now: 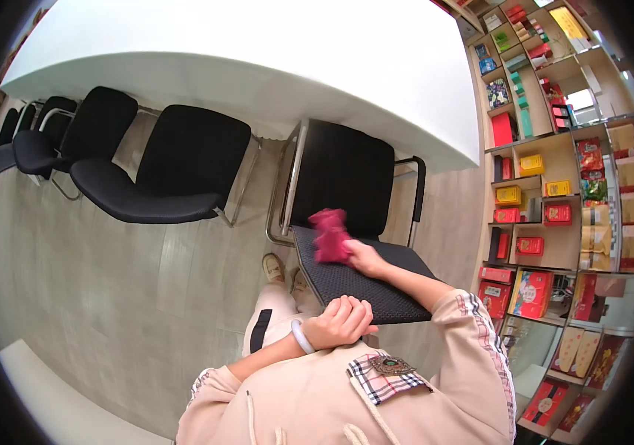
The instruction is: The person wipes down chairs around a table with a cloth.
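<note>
A crumpled dark pink cloth (329,236) hangs from my right hand (366,260), whose fingers are closed around one end of it. The cloth is slightly blurred and lies over or just above the woven black seat (365,285) of a chair; I cannot tell whether it touches. My left hand (341,322), with a pale bangle (302,337) at the wrist, is held in front of my body by the seat's near edge. Its fingers are curled in, and nothing shows in them. Behind the seat stands the chair's black backrest (341,178), against the long white table.
A long white table (258,44) runs across the top. More black chairs (192,152) line it on the left. Shelves (536,245) of boxed and bagged goods rise on the right. A pale curved surface (50,393) is at the lower left, beyond the wooden floor (131,297).
</note>
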A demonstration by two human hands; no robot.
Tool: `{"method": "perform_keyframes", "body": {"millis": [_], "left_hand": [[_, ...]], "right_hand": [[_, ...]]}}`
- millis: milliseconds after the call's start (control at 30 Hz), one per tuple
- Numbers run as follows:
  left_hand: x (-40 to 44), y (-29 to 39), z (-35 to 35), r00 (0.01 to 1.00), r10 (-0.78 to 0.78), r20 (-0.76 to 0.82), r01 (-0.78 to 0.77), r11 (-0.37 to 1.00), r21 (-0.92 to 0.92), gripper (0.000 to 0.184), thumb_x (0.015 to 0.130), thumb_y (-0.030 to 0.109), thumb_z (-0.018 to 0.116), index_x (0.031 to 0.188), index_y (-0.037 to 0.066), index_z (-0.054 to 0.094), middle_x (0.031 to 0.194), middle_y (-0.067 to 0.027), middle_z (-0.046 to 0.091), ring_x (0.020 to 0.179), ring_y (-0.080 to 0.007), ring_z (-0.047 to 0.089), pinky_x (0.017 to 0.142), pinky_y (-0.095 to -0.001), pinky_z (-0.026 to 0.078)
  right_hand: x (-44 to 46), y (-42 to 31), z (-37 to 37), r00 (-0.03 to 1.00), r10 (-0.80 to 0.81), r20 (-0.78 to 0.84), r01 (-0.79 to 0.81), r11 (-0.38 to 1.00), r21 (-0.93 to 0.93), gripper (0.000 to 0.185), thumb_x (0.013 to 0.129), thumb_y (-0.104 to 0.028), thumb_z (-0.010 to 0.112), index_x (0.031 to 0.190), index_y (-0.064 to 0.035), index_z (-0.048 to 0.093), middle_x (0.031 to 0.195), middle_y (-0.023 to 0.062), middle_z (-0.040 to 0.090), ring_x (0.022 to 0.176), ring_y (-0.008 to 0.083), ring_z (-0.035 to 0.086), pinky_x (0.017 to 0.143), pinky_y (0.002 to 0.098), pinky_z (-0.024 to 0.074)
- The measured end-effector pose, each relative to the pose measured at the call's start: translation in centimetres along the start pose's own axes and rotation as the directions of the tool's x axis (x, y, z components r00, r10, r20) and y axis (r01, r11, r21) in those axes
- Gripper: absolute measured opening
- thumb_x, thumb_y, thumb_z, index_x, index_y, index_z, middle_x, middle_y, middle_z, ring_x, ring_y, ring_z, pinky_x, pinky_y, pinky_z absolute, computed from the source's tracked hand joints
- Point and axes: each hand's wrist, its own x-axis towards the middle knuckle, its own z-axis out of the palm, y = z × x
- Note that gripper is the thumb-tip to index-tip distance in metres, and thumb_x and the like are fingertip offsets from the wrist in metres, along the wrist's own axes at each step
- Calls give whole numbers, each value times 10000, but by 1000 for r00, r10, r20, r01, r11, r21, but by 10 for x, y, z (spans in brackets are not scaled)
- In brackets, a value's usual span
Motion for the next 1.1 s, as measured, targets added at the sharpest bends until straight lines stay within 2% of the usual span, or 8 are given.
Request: {"method": "perform_keyframes", "body": {"millis": [100,233,367,500,633,767,900,1100], "left_hand": [[2,1,2,1000,26,-11,-26,1000,16,422,894,388,384,795,30,584,667,-76,535,617,-160,543,560,-227,449],[4,4,0,1000,16,0,-16,999,49,426,905,377,361,792,31,583,669,-80,536,619,-160,541,564,-227,453],[4,5,-3,1000,-1,-1,1,999,51,423,906,376,349,793,43,583,663,-73,537,619,-159,543,561,-219,451],[1,5,-9,999,-27,39,24,997,71,426,894,409,366,793,57,582,667,-60,543,633,-145,550,561,-217,446],[1,6,-17,990,-99,102,95,994,49,419,879,447,389,783,92,589,677,-35,556,640,-135,557,565,-206,433],[0,9,-22,973,-206,105,198,977,76,426,867,471,399,738,115,594,680,-12,573,656,-127,572,567,-204,423],[0,7,-29,951,-296,90,293,955,42,412,847,448,431,690,103,594,666,-4,579,646,-139,580,590,-241,426],[19,20,-36,862,-459,216,458,887,57,215,754,250,497,662,86,601,674,-18,600,656,-158,597,586,-290,421]], "right_hand": [[-59,76,-33,885,465,-3,-431,818,-382,235,791,-176,464,978,-43,511,994,196,542,973,342,518,831,428,406],[-94,100,-61,626,761,-169,-727,492,-478,312,814,-256,446,1025,-40,523,983,225,576,941,350,556,840,446,409],[-22,69,-19,753,658,9,-560,649,-515,298,794,-242,439,1001,-60,550,1017,179,576,943,330,550,819,456,424],[80,-21,52,964,248,92,-200,910,-364,321,765,-236,464,1052,-111,535,1040,148,548,951,329,506,834,443,409],[113,-12,79,998,-60,22,63,979,-194,356,741,-234,486,1085,-154,529,1058,126,530,956,330,484,837,434,408],[80,74,49,993,116,6,-114,984,-134,368,752,-268,484,1101,-163,533,1093,137,526,991,342,495,838,443,418],[2,149,-10,742,670,-9,-590,647,-482,391,783,-316,469,1142,-176,530,1160,136,508,1054,358,473,884,454,396],[-6,153,-30,653,758,-8,-664,567,-487,394,804,-290,434,1127,-102,559,1204,141,491,1142,341,418,935,440,345]]}}
